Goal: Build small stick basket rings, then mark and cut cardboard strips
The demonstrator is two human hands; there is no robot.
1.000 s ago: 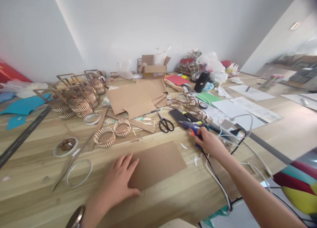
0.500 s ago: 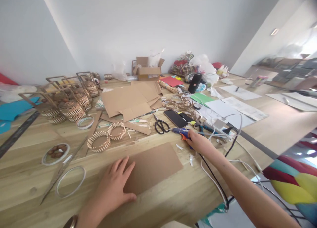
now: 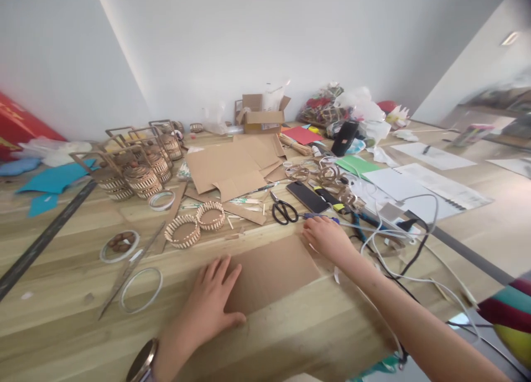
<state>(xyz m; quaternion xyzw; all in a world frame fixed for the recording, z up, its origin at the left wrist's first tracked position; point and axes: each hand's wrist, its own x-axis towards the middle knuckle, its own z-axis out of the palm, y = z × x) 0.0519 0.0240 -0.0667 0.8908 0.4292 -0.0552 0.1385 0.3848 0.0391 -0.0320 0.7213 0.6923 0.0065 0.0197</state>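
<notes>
My left hand (image 3: pixel 213 302) lies flat, fingers spread, on the left end of a brown cardboard sheet (image 3: pixel 276 271) near the table's front edge. A watch (image 3: pixel 143 362) shows on that wrist. My right hand (image 3: pixel 327 239) is curled at the sheet's far right corner, closed over a blue glue gun (image 3: pixel 310 216). Only the gun's blue tip shows beyond my fingers; its cord (image 3: pixel 409 280) trails back to the right.
Black scissors (image 3: pixel 284 210) and a dark phone (image 3: pixel 307 197) lie just beyond my right hand. Two stick rings (image 3: pixel 182 231), small wooden baskets (image 3: pixel 136 174), loose cardboard pieces (image 3: pixel 226 163), a tape ring (image 3: pixel 141 289), a long ruler (image 3: pixel 41 241), white papers (image 3: pixel 418 186) and cables (image 3: pixel 409 224) cover the wooden table (image 3: pixel 311 332).
My right hand has drawn the glue gun leftward and nearer, up to the sheet's far right corner. My left hand has stayed flat on the cardboard. The view has shifted slightly.
</notes>
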